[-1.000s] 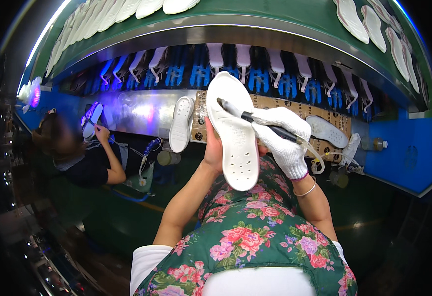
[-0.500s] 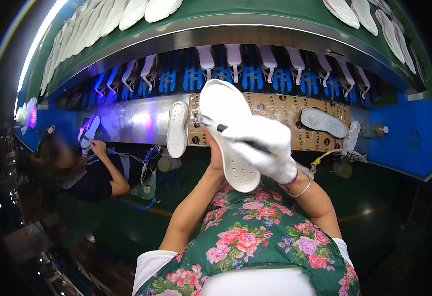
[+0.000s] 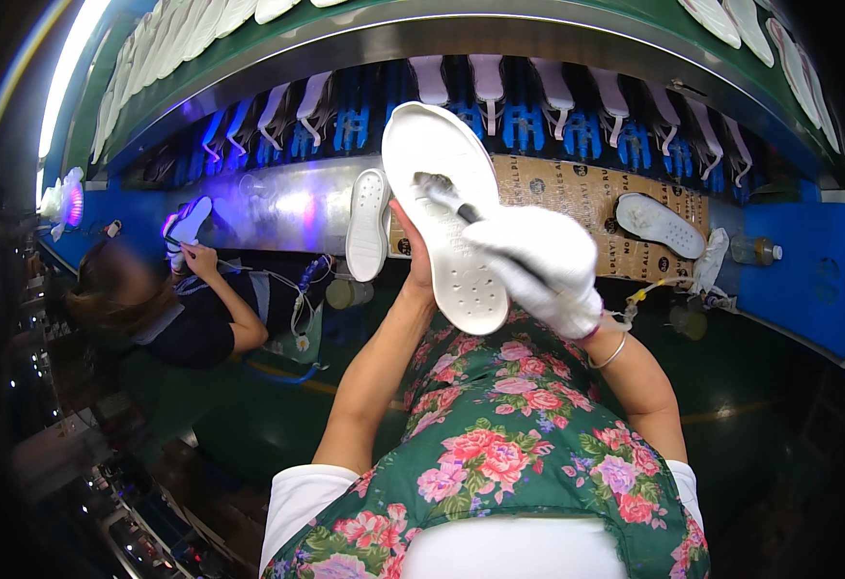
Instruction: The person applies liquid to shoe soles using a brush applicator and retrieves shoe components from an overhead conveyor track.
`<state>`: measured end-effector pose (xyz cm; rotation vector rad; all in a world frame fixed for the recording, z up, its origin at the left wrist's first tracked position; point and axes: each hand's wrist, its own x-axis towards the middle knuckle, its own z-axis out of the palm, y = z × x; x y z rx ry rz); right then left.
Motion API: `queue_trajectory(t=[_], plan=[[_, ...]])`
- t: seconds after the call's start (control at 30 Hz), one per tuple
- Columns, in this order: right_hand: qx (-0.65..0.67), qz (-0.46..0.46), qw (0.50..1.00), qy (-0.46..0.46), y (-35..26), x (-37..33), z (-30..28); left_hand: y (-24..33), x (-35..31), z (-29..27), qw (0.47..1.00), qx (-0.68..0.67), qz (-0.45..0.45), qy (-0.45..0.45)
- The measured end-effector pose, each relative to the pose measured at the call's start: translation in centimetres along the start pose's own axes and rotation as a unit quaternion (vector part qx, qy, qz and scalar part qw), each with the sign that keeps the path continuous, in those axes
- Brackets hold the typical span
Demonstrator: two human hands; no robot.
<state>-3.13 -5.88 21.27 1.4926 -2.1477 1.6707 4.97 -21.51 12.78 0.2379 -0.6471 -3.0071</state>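
A white shoe sole [image 3: 439,253] is held up in front of me, its hollow inner side facing me and its small holes at the lower end. Bare, my left hand [image 3: 416,253] grips it from the left edge, most of the fingers hidden behind it. My right hand [image 3: 543,259], in a white glove, is closed around a brush [image 3: 451,196]. The bristles touch the inside of the sole in its upper half. Beyond my left hand, a second white sole [image 3: 367,227] lies on the metal bench.
On the printed cardboard [image 3: 577,198] rests a dark-rimmed sole [image 3: 661,225]. White cloth [image 3: 711,261] and a bottle [image 3: 756,251] are farther right. Shoes [image 3: 488,82] hang in a row below the upper shelf [image 3: 528,34]. At left a co-worker [image 3: 186,314] handles a shoe near a purple-lit lamp [image 3: 71,203].
The brush has moved up along the sole, away from its left rim and onto the inner surface. Held sole and both hands sit higher in view; bench things have shifted right and up.
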Motion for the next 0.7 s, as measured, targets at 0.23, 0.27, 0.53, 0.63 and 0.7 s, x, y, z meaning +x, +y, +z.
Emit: queue_trajectory(t=[0.23,0.27,0.53,0.63,0.7], plan=[[0.109,-0.004,0.992,-0.065,-0.5,-0.3,0.9,1.8,0.2,-1.7,0.999,0.007,0.001,-0.047],[0.107,0.012,0.994,-0.021,0.3,-0.5,1.5,1.9,0.6,-1.8,0.999,-0.026,0.003,-0.037],[0.132,-0.035,0.987,-0.083,-0.9,-0.9,2.6,3.7,1.9,-2.3,0.977,-0.126,-0.07,-0.155],[0.046,-0.03,0.998,-0.002,-0.8,-0.8,3.1,3.6,2.6,-3.3,0.974,-0.153,-0.044,-0.158],[-0.012,-0.082,0.995,-0.061,-0.7,-1.9,4.1,3.8,3.1,-3.3,0.977,-0.143,-0.041,-0.156]])
